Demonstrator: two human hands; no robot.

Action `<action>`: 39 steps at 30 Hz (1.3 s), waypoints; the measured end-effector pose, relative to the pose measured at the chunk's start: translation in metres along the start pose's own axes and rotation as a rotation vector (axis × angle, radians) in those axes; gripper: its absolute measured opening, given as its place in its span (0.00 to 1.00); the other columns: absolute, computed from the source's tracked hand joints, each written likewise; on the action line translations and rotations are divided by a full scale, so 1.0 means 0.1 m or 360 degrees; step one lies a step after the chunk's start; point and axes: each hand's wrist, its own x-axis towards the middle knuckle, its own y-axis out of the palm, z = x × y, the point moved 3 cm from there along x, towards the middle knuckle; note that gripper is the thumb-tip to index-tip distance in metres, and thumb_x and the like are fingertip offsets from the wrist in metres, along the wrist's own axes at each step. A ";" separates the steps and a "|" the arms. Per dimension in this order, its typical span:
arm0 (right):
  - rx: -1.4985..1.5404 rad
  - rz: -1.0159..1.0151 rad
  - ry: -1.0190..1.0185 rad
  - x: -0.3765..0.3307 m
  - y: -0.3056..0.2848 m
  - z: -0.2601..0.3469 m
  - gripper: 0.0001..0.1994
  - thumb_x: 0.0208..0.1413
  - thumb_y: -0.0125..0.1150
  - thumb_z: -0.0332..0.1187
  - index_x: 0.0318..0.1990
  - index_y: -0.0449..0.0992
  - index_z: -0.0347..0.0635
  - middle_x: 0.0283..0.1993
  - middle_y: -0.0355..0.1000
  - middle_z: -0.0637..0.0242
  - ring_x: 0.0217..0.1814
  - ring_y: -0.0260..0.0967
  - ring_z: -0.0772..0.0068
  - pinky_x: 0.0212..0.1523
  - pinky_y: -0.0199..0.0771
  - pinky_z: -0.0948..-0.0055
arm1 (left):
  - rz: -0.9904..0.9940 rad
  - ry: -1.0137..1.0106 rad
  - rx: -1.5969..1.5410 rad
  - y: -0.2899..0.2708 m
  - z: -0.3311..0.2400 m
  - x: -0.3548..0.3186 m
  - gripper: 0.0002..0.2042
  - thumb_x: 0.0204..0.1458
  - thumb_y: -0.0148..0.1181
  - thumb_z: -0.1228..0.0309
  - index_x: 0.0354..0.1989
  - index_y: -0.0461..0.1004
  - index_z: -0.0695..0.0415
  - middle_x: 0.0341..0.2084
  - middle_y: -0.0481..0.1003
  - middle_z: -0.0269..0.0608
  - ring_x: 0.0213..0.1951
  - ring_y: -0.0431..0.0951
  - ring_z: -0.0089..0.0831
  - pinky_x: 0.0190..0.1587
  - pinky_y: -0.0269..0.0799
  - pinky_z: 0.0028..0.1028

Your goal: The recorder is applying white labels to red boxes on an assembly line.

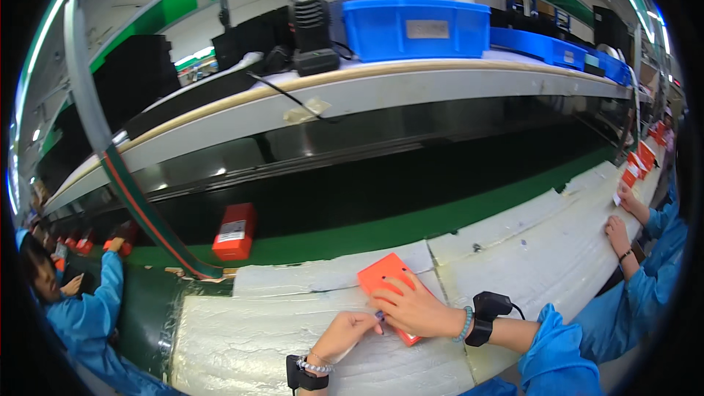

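A flat orange-red box (379, 270) lies tilted on the pale, film-covered worktop in front of me. My right hand (414, 308) is laid across it from the right, with its fingers curled over the top and gripping it. My left hand (346, 334) is closed in a pinch close to the box's left edge, by the right fingertips. A tiny dark bit shows at that pinch, too small to name. The box's middle and lower part are mostly covered by my right hand.
Another red box (235, 232) with a white label sits on the dark conveyor (411, 169). A green post (147, 213) stands left. Above, a shelf (411, 81) carries a blue bin (418, 29) and a walkie-talkie (314, 33). Co-workers in blue sleeves (660, 286) handle red boxes on both sides.
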 end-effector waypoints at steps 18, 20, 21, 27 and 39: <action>-0.0065 -0.0219 0.0900 -2.08 -0.11 -1.63 0.21 0.38 0.56 0.22 0.45 0.70 0.36 0.49 0.63 0.50 0.62 0.55 0.42 0.66 0.46 0.42 | -0.2199 0.0972 0.0130 -0.09 0.25 -1.61 0.24 0.58 0.42 0.54 0.16 0.71 0.58 0.09 0.57 0.23 0.15 0.51 0.13 0.19 0.40 0.21; 0.0331 -0.0203 0.0750 -2.17 0.07 -1.33 0.27 0.36 0.58 0.24 0.51 0.68 0.41 0.55 0.62 0.50 0.65 0.53 0.42 0.68 0.41 0.40 | -0.2448 0.0816 0.0123 -0.23 1.52 -2.26 0.27 0.59 0.44 0.48 0.22 0.76 0.60 0.15 0.68 0.33 0.18 0.63 0.21 0.21 0.55 0.27; 0.0418 -0.0129 0.0701 -2.26 0.09 -1.01 0.32 0.35 0.59 0.25 0.56 0.66 0.44 0.59 0.60 0.50 0.67 0.51 0.42 0.69 0.38 0.40 | -0.2703 0.0750 0.0242 0.05 1.17 -2.41 0.21 0.64 0.40 0.63 0.24 0.72 0.64 0.25 0.73 0.36 0.25 0.70 0.24 0.26 0.66 0.26; 0.0275 -0.0063 0.0705 -2.40 -0.21 0.33 0.23 0.57 0.53 0.35 0.61 0.66 0.46 0.66 0.58 0.53 0.70 0.48 0.45 0.68 0.46 0.45 | -0.2925 -0.0004 0.1267 0.27 2.10 -2.97 0.19 0.62 0.42 0.62 0.27 0.75 0.59 0.29 0.74 0.46 0.34 0.71 0.41 0.38 0.62 0.43; 0.0163 -0.0762 0.0897 -2.44 -0.27 0.40 0.13 0.36 0.54 0.26 0.34 0.78 0.46 0.42 0.74 0.62 0.45 0.70 0.55 0.49 0.68 0.56 | -0.2216 -0.0506 0.2045 -0.65 4.73 -2.13 0.23 0.56 0.50 0.52 0.40 0.71 0.65 0.32 0.72 0.50 0.32 0.72 0.35 0.38 0.69 0.39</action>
